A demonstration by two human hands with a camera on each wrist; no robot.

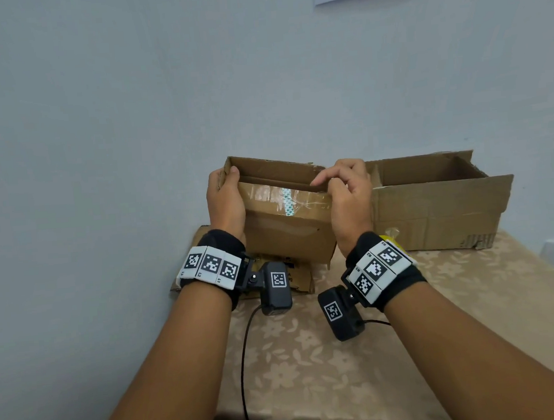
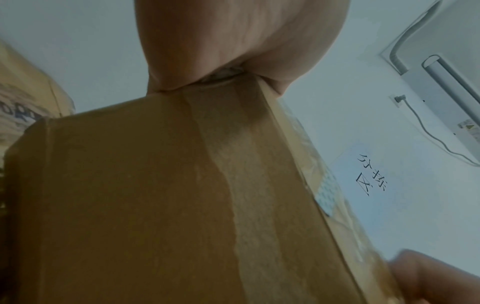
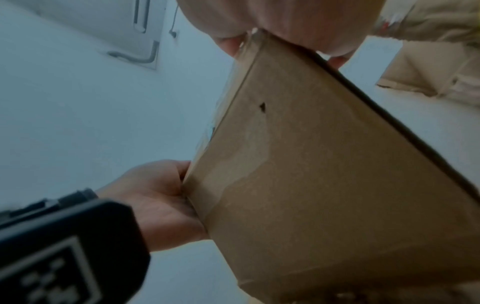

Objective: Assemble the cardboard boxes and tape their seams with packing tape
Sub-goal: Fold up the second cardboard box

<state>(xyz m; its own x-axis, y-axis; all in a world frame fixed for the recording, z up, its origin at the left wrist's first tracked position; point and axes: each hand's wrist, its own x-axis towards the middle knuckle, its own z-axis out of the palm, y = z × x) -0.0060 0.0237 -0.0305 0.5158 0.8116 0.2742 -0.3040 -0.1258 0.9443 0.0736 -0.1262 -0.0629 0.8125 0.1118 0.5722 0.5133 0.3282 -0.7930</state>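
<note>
A small brown cardboard box [image 1: 287, 228] with old clear tape on its near face is held up above the table, its top open. My left hand [image 1: 225, 197] grips its left top corner, thumb over the rim. My right hand [image 1: 346, 192] pinches the right end of the near top edge. In the left wrist view the box's side [image 2: 155, 195] fills the frame below my left hand [image 2: 233, 45]. The right wrist view shows the box's underside [image 3: 324, 185], my right hand [image 3: 280, 24] at its top and my left hand [image 3: 155, 201] at its far side.
A larger open cardboard box [image 1: 439, 205] stands at the back right against the wall. A flattened box [image 1: 293, 277] lies under the held one. A yellow item [image 1: 391, 241] peeks out behind my right wrist. The table [image 1: 313, 371] has a beige floral cloth. A wall is close on the left.
</note>
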